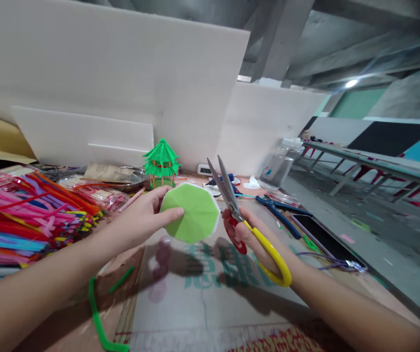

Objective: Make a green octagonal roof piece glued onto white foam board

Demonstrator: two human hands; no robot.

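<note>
My left hand (157, 208) pinches the left edge of a light green, many-sided piece of paper (194, 215), thumb lying on its face. A thin white border shows along the paper's right side. In my right hand (248, 230) is a pair of scissors (228, 188) with one yellow and one red handle. The blades point up and to the left, slightly parted, just right of the paper and apart from it. Behind the paper stands a small green pavilion model (161, 161) with a tiered roof. Green pipe cleaner pieces (98, 313) lie at the lower left.
Colourful pipe cleaners (30, 215) are heaped on the left. A clear water bottle (280, 164), blue-handled pliers (279, 212) and a phone (327, 239) sit on the right. White boards (103, 63) stand behind the table.
</note>
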